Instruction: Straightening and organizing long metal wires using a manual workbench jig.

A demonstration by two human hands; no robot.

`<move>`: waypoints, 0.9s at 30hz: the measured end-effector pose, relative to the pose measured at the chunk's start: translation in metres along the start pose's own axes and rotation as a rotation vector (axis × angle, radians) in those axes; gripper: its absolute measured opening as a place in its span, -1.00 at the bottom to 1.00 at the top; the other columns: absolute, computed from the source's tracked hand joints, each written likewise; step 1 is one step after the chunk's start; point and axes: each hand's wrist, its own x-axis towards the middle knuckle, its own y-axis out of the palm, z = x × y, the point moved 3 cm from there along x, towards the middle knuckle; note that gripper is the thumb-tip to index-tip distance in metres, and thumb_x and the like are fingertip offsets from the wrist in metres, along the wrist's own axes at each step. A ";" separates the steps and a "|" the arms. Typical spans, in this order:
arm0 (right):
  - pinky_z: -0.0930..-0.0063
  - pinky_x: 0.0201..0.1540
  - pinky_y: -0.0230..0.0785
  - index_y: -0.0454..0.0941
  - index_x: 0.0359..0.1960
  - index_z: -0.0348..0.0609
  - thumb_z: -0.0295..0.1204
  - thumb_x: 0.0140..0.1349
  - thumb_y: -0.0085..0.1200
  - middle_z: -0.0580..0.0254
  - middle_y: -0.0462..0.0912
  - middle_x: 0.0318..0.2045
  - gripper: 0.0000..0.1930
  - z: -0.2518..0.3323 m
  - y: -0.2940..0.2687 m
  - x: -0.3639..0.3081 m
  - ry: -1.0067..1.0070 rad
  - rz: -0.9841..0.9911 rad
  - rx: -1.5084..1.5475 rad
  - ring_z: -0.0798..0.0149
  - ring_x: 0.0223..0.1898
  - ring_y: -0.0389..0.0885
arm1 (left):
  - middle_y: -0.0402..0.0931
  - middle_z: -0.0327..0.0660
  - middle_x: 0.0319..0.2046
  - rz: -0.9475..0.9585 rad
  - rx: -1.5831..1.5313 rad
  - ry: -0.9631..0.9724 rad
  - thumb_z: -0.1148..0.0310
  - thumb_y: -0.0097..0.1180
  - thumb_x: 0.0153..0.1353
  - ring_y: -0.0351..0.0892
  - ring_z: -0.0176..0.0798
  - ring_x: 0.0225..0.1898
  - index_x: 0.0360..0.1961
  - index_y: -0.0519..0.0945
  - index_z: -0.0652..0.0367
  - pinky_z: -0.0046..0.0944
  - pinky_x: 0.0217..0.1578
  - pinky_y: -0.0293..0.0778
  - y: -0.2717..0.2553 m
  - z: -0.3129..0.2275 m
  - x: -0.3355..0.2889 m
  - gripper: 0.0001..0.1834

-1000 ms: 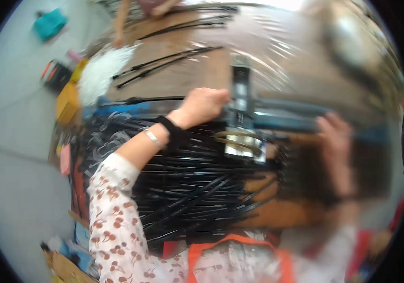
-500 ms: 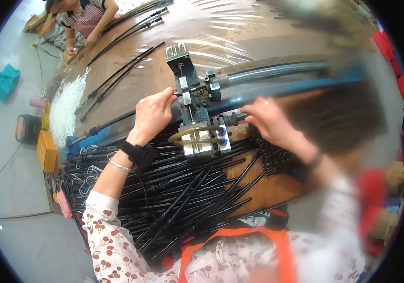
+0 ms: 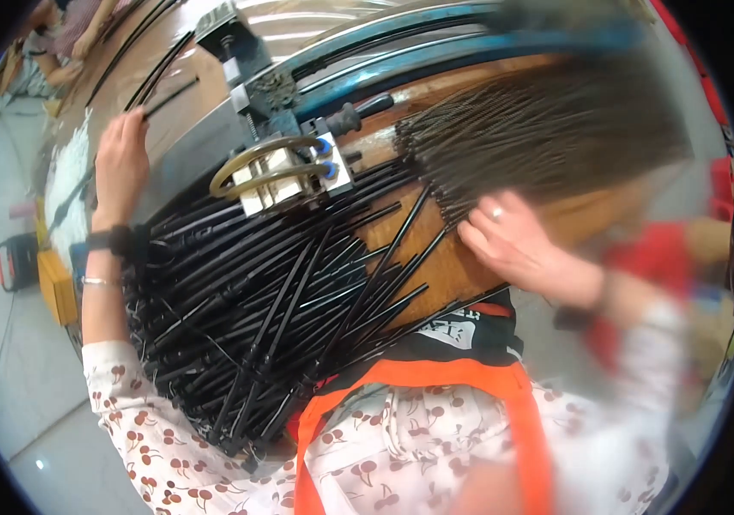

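Note:
My left hand [image 3: 121, 163] is closed, raised left of the clamp machine, with a short black cable end [image 3: 174, 96] sticking out past its fingertips. The rest of that cable is hard to follow. My right hand [image 3: 517, 245] has its fingers curled together beside the near ends of a bundle of thin dark rods [image 3: 504, 129]; what is between the fingertips, if anything, is hidden. Between my hands stands the metal clamp machine [image 3: 277, 176] with two looped tubes, blue fittings and a black lever handle [image 3: 374, 106].
Many black cables [image 3: 238, 300] lie piled on the near table, close to my orange-strapped apron [image 3: 427, 373]. A blue rail [image 3: 435, 73] runs behind the machine. White strips [image 3: 71, 184] are heaped at the left. Another person's arm [image 3: 92, 30] is at the far left.
My left hand has left the machine and moved left with a black cable end. My right hand has come away from the lever, nearer the rods' ends. The whole view has shifted.

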 end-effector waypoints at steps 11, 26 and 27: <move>0.17 -0.20 0.40 0.48 -0.29 -0.20 -0.63 -0.03 0.19 0.09 0.50 -0.34 -0.76 -0.001 -0.008 -0.004 0.097 -0.018 0.302 -0.04 -0.24 0.49 | 0.64 -0.02 -0.27 0.273 -0.331 -0.326 0.47 0.11 0.31 0.63 0.04 -0.26 -0.03 0.63 0.23 -0.17 -0.25 0.56 -0.185 -0.200 -0.016 -0.77; 0.33 -0.31 0.39 0.60 -0.24 -0.23 -0.25 0.45 -0.01 0.09 0.57 -0.48 -0.72 0.003 -0.031 -0.024 0.607 -0.134 0.718 0.26 -0.41 0.53 | 0.58 -0.16 -0.32 0.039 -0.604 -0.527 0.34 0.16 0.10 0.59 -0.12 -0.28 -0.26 0.63 0.12 -0.15 -0.39 0.60 -0.110 -0.406 -0.056 -0.82; 0.33 -0.31 0.39 0.60 -0.24 -0.23 -0.25 0.45 -0.01 0.09 0.57 -0.48 -0.72 0.023 -0.044 -0.011 0.583 -0.133 0.738 0.26 -0.41 0.53 | 0.57 -0.15 -0.33 -0.021 -0.570 -0.582 0.36 0.17 0.09 0.59 -0.12 -0.30 -0.26 0.63 0.16 -0.18 -0.39 0.61 -0.117 -0.404 -0.064 -0.81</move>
